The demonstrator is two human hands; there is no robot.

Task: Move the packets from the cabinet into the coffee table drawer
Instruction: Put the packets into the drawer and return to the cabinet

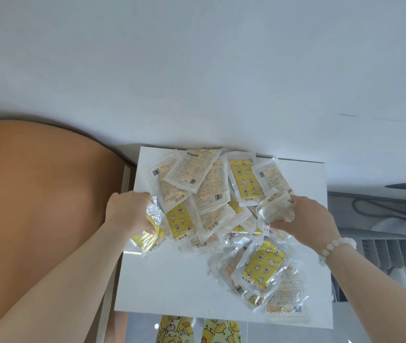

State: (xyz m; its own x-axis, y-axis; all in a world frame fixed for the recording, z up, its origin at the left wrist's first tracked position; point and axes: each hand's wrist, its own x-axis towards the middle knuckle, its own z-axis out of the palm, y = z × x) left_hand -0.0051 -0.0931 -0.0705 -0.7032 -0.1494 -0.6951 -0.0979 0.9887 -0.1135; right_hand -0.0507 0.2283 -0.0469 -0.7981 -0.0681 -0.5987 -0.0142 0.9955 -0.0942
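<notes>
Left hand (pixel 128 209) grips yellow plastic packet (pixel 150 235) left of packet pile (pixel 204 191); right hand (pixel 307 217) clutches crumpled clear packet (pixel 276 209), right side.

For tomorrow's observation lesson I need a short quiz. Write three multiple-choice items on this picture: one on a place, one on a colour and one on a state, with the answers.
1. Where do the packets lie?
A. on the white cabinet top
B. on the floor
C. inside a basket

2. What colour is the panel with stars and moons on the packets?
A. red
B. yellow
C. blue

3. What is the left hand doing?
A. lying flat on the top
B. pointing at the wall
C. gripping a yellow packet

Answers:
1 A: the packets are spread over the white top by the wall.
2 B: every printed panel that shows is yellow.
3 C: its fingers curl round that packet, while the right hand grips a crumpled packet.
</notes>
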